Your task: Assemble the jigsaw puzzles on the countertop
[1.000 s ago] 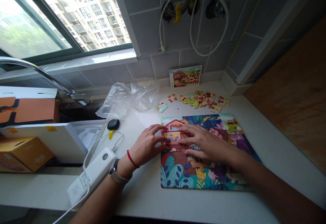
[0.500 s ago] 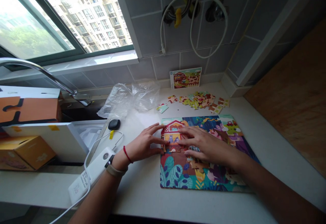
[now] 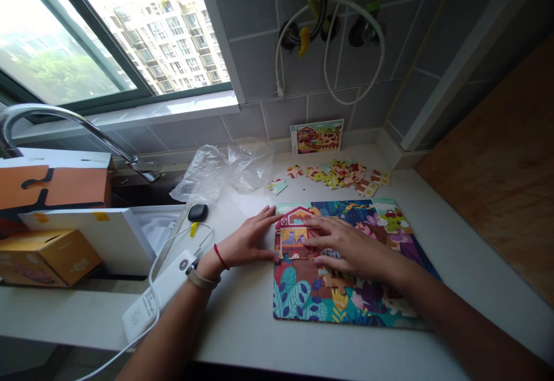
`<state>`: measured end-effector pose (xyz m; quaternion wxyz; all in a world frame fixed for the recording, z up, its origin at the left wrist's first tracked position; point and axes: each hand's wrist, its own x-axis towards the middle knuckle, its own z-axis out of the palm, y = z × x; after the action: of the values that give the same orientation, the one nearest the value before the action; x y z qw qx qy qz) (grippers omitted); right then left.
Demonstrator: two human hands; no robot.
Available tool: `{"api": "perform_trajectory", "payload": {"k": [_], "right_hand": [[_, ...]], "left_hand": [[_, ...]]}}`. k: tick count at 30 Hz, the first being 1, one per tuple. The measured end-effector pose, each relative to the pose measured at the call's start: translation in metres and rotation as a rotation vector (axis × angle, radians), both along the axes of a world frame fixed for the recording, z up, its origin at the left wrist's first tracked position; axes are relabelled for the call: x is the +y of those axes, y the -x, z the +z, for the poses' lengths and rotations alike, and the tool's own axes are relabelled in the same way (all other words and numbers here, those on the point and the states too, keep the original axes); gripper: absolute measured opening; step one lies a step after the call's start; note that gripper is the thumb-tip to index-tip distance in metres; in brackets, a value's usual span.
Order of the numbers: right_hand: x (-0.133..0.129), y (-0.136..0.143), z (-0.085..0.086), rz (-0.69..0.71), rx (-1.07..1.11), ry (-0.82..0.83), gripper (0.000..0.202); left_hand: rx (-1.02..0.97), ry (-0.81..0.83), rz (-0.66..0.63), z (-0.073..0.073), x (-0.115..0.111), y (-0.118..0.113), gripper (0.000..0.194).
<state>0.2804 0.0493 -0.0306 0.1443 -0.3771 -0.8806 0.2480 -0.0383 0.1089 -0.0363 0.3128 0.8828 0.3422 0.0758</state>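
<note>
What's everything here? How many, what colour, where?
Counter: one, white, across the middle
Puzzle board: one, multicoloured, on the counter
Barn pieces: several, red and yellow, on the board's left
Loose pieces: many, mixed colours, behind the board
Picture card: one, multicoloured, behind the loose pieces
Plastic wrap: count unclear, clear, left of the loose pieces
Power bank: one, white, front left
Rounded gadget: one, black, behind the power bank
Boxes: at least two, orange and yellow, far left
Tap: one, silver, left
Window: one, dark-framed, upper left
Hanging cord: one, white, top centre
Wood panel: one, brown, right
Left hand: one, red wristband, board's left edge
Right hand: one, on the board
</note>
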Motion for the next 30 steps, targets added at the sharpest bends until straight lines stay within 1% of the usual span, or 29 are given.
{"api": "perform_trajectory", "payload": {"k": [4,8,13,15,17,19,21,24,26,28,30], "right_hand": [[0.0,-0.001,-0.001,-0.022,-0.021,-0.004,0.04],[-0.001,-0.002,0.001,-0.015,-0.032,-0.022,0.039],[-0.002,-0.002,0.0,-0.023,-0.008,-0.03,0.038],[-0.002,-0.002,-0.001,-0.017,0.023,-0.037,0.041],[-0.001,-0.003,0.001,-0.04,0.076,-0.043,0.046],[0.002,-0.008,0.005,-0.139,0.158,-0.067,0.049],[0.009,-0.017,0.013,-0.308,0.273,-0.135,0.045],[0.022,-0.04,0.026,-0.553,0.478,-0.263,0.036],[0.029,-0.06,0.031,-0.701,0.648,-0.301,0.036],[0.029,-0.082,0.031,-0.874,0.849,-0.278,0.039],[0.019,-0.102,0.026,-1.038,1.033,-0.19,0.042]], "left_hand": [[-0.009,0.003,0.005,0.0,0.001,-0.001,0.102],[-0.032,0.006,0.001,0.001,0.002,-0.001,0.1],[-0.032,0.031,-0.02,-0.001,0.004,0.002,0.104],[-0.038,0.042,-0.023,-0.002,0.005,0.003,0.104],[-0.043,0.052,-0.024,-0.001,0.005,0.004,0.104],[-0.04,0.06,-0.026,0.0,0.006,0.004,0.105],[-0.034,0.066,-0.029,0.001,0.006,0.005,0.105],[-0.035,0.07,-0.033,-0.001,0.007,0.006,0.106],[-0.042,0.067,-0.03,-0.003,0.007,0.007,0.107],[-0.047,0.06,-0.031,-0.005,0.008,0.008,0.107],[-0.052,0.054,-0.034,-0.007,0.008,0.008,0.107]]}}
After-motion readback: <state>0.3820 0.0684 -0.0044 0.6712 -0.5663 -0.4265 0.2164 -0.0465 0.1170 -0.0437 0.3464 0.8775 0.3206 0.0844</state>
